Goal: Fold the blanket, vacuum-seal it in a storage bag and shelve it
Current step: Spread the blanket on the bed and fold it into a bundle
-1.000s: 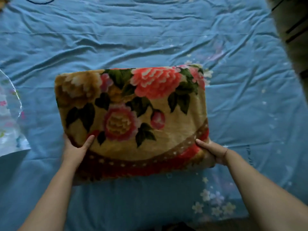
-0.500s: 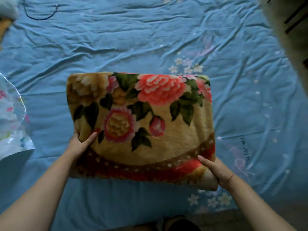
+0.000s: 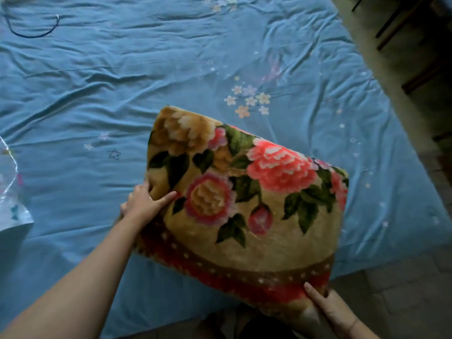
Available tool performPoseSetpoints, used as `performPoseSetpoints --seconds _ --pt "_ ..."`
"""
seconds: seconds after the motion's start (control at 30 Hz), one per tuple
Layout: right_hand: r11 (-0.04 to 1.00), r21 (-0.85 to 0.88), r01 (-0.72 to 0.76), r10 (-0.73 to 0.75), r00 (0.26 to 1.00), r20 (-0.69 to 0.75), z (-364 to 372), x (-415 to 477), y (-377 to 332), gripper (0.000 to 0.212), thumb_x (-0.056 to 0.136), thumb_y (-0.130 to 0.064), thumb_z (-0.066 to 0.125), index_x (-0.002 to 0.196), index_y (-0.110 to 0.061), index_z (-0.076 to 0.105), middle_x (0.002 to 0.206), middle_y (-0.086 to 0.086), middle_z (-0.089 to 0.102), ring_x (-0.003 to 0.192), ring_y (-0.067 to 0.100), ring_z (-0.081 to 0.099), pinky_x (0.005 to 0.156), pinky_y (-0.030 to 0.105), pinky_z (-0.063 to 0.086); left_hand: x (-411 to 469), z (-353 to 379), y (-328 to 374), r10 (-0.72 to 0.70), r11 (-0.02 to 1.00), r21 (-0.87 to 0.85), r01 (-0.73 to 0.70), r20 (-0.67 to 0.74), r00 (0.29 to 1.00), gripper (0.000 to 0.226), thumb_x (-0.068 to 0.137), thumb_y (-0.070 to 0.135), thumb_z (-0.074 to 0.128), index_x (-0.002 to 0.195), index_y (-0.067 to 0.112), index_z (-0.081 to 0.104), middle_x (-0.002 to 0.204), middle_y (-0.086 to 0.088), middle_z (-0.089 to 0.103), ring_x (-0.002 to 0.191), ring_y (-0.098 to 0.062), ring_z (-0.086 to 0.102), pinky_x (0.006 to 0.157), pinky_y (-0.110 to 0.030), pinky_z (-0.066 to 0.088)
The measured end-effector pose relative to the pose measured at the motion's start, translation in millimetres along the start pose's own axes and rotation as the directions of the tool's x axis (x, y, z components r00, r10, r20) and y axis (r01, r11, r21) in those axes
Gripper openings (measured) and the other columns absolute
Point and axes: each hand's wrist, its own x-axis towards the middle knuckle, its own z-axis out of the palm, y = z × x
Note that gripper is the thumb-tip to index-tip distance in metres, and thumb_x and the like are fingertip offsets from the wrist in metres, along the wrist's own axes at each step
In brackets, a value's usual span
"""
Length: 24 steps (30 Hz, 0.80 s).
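Observation:
The folded blanket (image 3: 244,204), tan plush with pink and gold flowers and a red dotted border, is lifted and tilted above the near right corner of the bed. My left hand (image 3: 144,204) grips its left edge, thumb on top. My right hand (image 3: 327,309) holds the lower right corner from below, fingers on the red border. A clear plastic storage bag (image 3: 12,196) with a small printed pattern lies at the left edge of the view, only partly visible.
The blue sheet of the bed (image 3: 146,81) is wrinkled, with a flower print (image 3: 249,100). A dark cord (image 3: 31,30) lies at the far left. Tiled floor (image 3: 403,289) shows to the right and near me, and dark furniture legs (image 3: 401,25) stand at the top right.
The blanket has come off the sheet and swung right and toward me, its left side now higher. Both hands kept their grip and moved with it.

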Motion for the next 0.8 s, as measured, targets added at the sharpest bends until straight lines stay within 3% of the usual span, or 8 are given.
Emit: performPoseSetpoints --seconds 0.1,0.17,0.23,0.3,0.4,0.5,0.67,0.8 --pt "0.967 -0.237 0.094 -0.155 0.955 -0.253 3 2 -35 0.135 0.031 -0.092 0.059 0.136 -0.009 0.042 0.139 0.014 0.048 0.132 0.029 0.043 0.108 0.038 0.035 -26 13 -1 -0.044 0.996 -0.083 0.028 -0.194 0.98 0.098 0.078 0.071 0.057 0.155 0.025 0.016 0.157 -0.011 0.026 0.144 -0.032 0.025 0.113 -0.055 0.018" --pt "0.832 -0.496 0.248 -0.443 0.836 -0.325 23 11 -82 0.13 0.05 -0.098 0.04 0.149 -0.013 0.029 0.153 0.015 0.029 0.143 0.032 0.026 0.116 0.048 0.022 -44 27 -4 -0.024 0.997 -0.082 0.001 -0.288 0.957 0.09 0.086 0.066 0.049 0.156 0.024 0.01 0.161 -0.012 0.014 0.148 -0.031 0.012 0.116 -0.058 0.009" --pt "0.561 -0.749 0.352 -0.699 0.687 -0.201 62 27 -128 0.105 0.069 -0.084 0.034 0.152 -0.022 0.024 0.16 0.011 0.017 0.148 0.031 0.014 0.117 0.052 0.006 -64 41 -6 0.075 0.996 -0.017 -0.086 -0.342 0.937 0.088 0.087 0.072 0.039 0.156 0.025 0.009 0.163 -0.011 0.007 0.15 -0.03 0.005 0.115 -0.062 0.0" --pt "0.313 -0.863 0.397 -0.796 0.605 -0.01 114 50 -167 0.094 0.072 -0.082 0.029 0.153 -0.035 0.017 0.163 0.005 0.006 0.149 0.031 0.0 0.114 0.054 -0.009 -75 53 -12 0.141 0.99 0.034 -0.137 -0.294 0.945 0.091 0.08 0.079 0.021 0.156 0.029 0.007 0.164 -0.007 0.001 0.151 -0.029 -0.002 0.114 -0.06 -0.009" --pt "0.113 -0.937 0.33 -0.672 0.72 0.173 177 87 -197 0.09 0.073 -0.087 0.019 0.151 -0.046 -0.001 0.162 -0.003 -0.014 0.147 0.035 -0.018 0.11 0.064 -0.016 -76 57 -23 0.117 0.991 0.082 -0.107 -0.122 0.986 0.092 0.076 0.086 0.007 0.153 0.037 -0.007 0.163 0.001 -0.016 0.15 -0.024 -0.016 0.114 -0.059 -0.013" --pt "0.094 -0.965 0.245 -0.556 0.817 0.153 198 113 -219 0.084 0.081 -0.083 0.026 0.151 -0.047 -0.004 0.162 -0.004 -0.018 0.147 0.037 -0.018 0.111 0.066 -0.012 -59 42 -24 0.082 0.991 0.105 -0.082 -0.003 0.997 0.082 0.085 0.077 0.019 0.152 0.039 -0.012 0.161 0.003 -0.022 0.149 -0.021 -0.019 0.116 -0.059 -0.01" --pt "0.146 -0.968 0.204 -0.503 0.858 0.105 198 105 -234 0.077 0.086 -0.077 0.028 0.151 -0.046 0.003 0.163 -0.005 -0.011 0.149 0.034 -0.012 0.113 0.061 -0.011 -50 15 -28 0.124 0.992 0.006 -0.125 0.045 0.991 0.077 0.093 0.068 0.028 0.154 0.035 -0.006 0.164 0.004 -0.013 0.15 -0.017 -0.014 0.118 -0.052 -0.008" --pt "0.473 -0.85 0.233 -0.544 0.836 -0.074 235 66 -232 0.068 0.096 -0.043 0.05 0.153 -0.022 0.021 0.163 0.009 0.007 0.149 0.033 0.004 0.119 0.05 0.004 -66 -5 -93 0.041 0.992 -0.112 -0.063 -0.184 0.982 0.071 0.093 0.062 0.034 0.152 0.022 0.03 0.161 -0.005 0.024 0.15 -0.022 0.017 0.12 -0.045 0.009"
